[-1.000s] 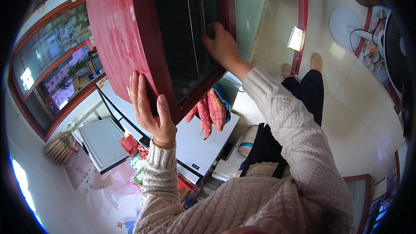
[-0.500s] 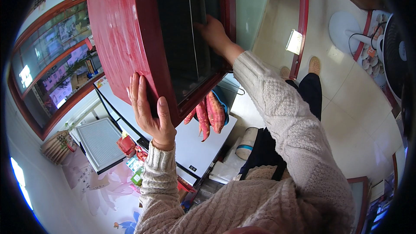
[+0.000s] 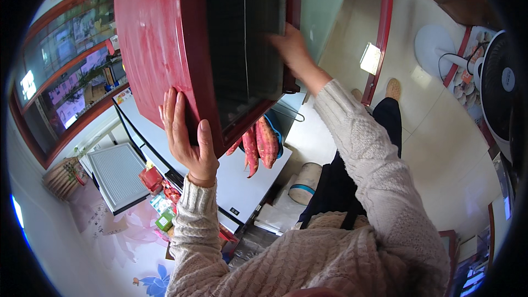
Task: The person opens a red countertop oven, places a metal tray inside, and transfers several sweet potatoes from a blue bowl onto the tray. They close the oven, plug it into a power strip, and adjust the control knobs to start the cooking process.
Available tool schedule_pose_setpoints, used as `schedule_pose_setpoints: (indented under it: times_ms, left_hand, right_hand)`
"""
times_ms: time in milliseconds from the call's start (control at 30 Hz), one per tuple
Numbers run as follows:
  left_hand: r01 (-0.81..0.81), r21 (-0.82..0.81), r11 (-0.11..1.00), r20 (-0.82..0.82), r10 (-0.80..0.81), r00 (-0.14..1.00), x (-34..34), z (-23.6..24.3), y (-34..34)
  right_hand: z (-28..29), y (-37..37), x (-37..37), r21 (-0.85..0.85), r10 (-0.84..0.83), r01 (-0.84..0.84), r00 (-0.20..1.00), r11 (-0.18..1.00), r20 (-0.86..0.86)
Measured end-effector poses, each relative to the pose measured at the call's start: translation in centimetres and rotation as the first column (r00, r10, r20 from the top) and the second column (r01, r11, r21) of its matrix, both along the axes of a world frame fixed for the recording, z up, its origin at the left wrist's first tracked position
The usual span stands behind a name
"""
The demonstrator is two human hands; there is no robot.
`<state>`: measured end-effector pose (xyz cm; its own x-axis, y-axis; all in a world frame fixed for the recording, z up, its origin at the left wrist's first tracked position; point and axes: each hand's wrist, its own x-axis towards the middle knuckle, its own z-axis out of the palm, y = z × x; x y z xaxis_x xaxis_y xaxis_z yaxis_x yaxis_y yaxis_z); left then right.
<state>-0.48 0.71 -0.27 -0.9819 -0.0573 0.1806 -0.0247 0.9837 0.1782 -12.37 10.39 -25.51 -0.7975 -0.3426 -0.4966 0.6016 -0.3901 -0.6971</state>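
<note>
A red cabinet (image 3: 148,38) with dark glass panels (image 3: 225,33) in its front fills the upper middle. My left hand (image 3: 190,143) lies flat against the near corner of its red side, fingers stretched and thumb apart. My right hand (image 3: 300,60) is at the right part of the dark glass front, beside the red frame. Its fingers are smeared by motion, so I cannot tell how they are bent or whether they touch the glass. Just below the cabinet, several red sweet potatoes (image 3: 267,140) show in a blue container, partly hidden by the cabinet's lower edge.
Under the sweet potatoes is a white-topped appliance (image 3: 247,192). A pale cylindrical canister (image 3: 305,181) stands near my legs. To the left lie a ribbed white tray (image 3: 121,176) and small packets (image 3: 165,220). A frosted glass panel (image 3: 324,11) adjoins the cabinet; a fan (image 3: 498,85) stands far right.
My right hand has drawn back rightward across the dark glass, toward the red frame. My left hand stays on the cabinet's side. The whole view has shifted slightly.
</note>
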Motion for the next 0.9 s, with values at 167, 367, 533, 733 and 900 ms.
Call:
schedule_pose_setpoints:
  times_ms: [167,367,533,733,900]
  left_hand:
    - [-0.009,0.006,1.000,0.002,0.009,1.000,0.0,0.1,-0.2]
    - [-0.012,-0.031,0.999,-0.002,0.012,1.000,-0.1,0.3,-0.2]
    - [-0.037,-0.001,0.999,-0.014,0.037,0.999,-0.2,0.0,-0.3]
    - [-0.028,-0.008,1.000,-0.017,0.028,0.999,-0.1,0.1,0.1]
    - [-0.054,0.015,0.998,-0.022,0.054,0.998,-0.2,0.0,0.1]
  right_hand:
    - [1.5,4.5,0.2,0.009,0.031,-0.031,0.997,0.999,0.064]
    - [1.5,10.3,1.3,0.008,-0.037,0.036,0.998,0.999,0.055]
    - [1.1,18.4,1.5,0.019,-0.015,0.014,0.995,1.000,0.094]
    - [1.4,27.7,3.2,0.131,-0.037,0.021,0.992,0.991,0.124]
    - [0.8,34.1,5.2,0.179,0.012,-0.050,0.978,0.983,0.208]
